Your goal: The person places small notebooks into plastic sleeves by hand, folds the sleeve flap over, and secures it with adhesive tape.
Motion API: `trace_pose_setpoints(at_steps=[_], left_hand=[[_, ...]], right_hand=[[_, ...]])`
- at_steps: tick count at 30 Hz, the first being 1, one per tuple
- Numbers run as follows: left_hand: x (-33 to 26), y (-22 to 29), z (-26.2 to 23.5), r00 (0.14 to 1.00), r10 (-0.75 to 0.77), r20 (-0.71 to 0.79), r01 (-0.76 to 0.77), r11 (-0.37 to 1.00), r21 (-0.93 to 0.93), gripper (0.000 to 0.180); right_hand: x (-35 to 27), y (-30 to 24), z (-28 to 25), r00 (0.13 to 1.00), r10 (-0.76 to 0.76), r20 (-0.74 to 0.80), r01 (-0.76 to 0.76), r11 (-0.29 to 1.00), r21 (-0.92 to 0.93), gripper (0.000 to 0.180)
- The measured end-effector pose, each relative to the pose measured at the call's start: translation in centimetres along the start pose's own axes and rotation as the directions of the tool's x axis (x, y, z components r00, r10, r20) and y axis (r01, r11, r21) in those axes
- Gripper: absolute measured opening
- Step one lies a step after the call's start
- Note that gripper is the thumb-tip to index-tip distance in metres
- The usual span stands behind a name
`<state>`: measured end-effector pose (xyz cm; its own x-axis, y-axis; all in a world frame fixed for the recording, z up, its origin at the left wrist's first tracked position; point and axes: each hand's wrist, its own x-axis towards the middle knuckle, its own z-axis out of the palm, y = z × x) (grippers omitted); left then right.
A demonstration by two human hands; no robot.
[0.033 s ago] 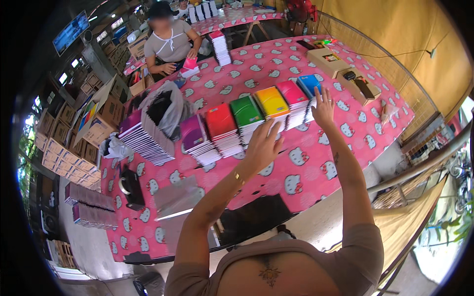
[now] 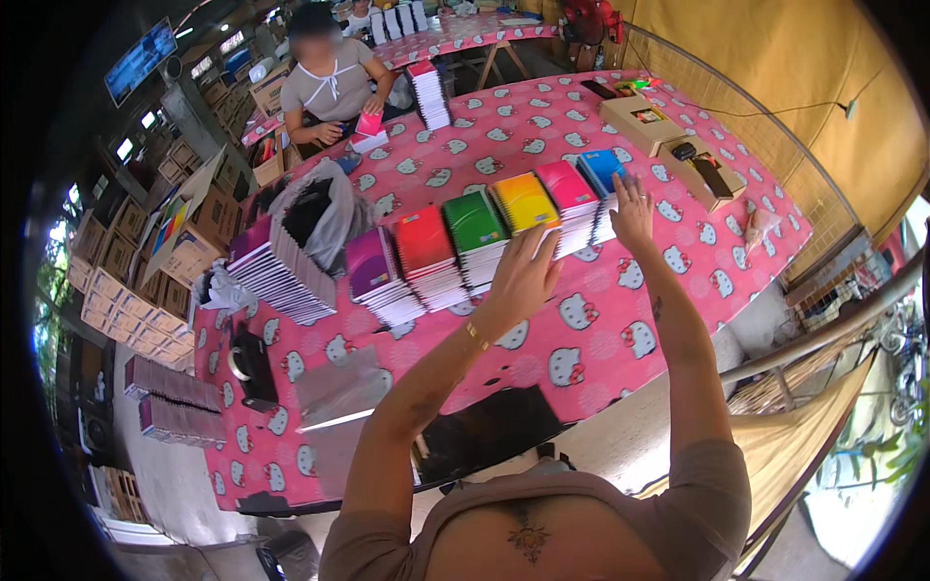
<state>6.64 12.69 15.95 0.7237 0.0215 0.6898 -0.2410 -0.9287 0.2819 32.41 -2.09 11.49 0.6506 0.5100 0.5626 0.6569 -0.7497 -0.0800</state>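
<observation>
**Six stacks of spiral notebooks standing in a row before two spread hands**

The left hand [image 2: 523, 281] is resting, fingers extended and slightly parted, on the near edge of the yellow stack [image 2: 525, 198]; farther out, the right hand [image 2: 634, 213], similarly unfolded, is touching the near right side of the blue stack [image 2: 603, 169]. Neither is gripping. Purple [image 2: 371, 263], red [image 2: 423, 239], green [image 2: 475, 221] and pink [image 2: 568, 184] stacks are completing the row on the tabletop [image 2: 605, 353]. Uneven finger pressure would probably be shearing the loose, coil-bound layers apart; pushing from the blue end could be tipping the purple stack, its outer side seemingly lacking support.

Nearest the person, a black sheet [image 2: 499, 431] is lying at the edge, with clear plastic [image 2: 339, 387] and a tape dispenser [image 2: 254, 363] leftward. Beyond, a taller purple pile [image 2: 281, 266] and a plastic bag [image 2: 339, 208] are restricting leftward room; cardboard trays [image 2: 702, 174] are occupying the far right. Farthest, a co-worker [image 2: 334, 87] is touching a pink-covered notebook [image 2: 369, 124].
</observation>
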Motion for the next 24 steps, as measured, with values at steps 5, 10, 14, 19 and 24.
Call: trace_pose_setpoints(at_steps=[5, 10, 14, 19, 24], left_hand=[[6.3, -5.3, 8.7, 1.000, -0.017, 0.001, 0.015, 0.929, 0.371, 0.043], [9.2, -1.8, 8.8, 0.985, 0.015, 0.174, -0.052, 0.976, 0.212, 0.042], [-2.5, 4.5, 6.3, 0.989, 0.104, 0.107, -0.118, 0.983, 0.140, 0.052], [-16.6, 6.9, 10.6, 0.863, -0.114, 0.492, 0.142, 0.990, -0.021, 0.054], [-7.2, -0.4, 3.4, 0.972, -0.229, -0.047, 0.232, 0.923, 0.308, 0.063]], right_hand=[[-1.1, 0.7, -2.6, 0.935, -0.167, -0.314, 0.272, 0.904, 0.330, 0.028], [-17.1, 2.1, -2.5, 0.991, -0.123, 0.052, 0.021, 0.527, 0.849, 0.022], [-24.1, 0.8, -0.9, 0.932, -0.363, 0.009, 0.248, 0.652, 0.717, 0.026], [-14.9, -1.2, -2.8, 0.987, -0.083, 0.140, -0.070, 0.562, 0.824, 0.034], [-4.3, -10.4, -3.5, 0.879, -0.419, -0.227, 0.464, 0.642, 0.610, 0.057]])
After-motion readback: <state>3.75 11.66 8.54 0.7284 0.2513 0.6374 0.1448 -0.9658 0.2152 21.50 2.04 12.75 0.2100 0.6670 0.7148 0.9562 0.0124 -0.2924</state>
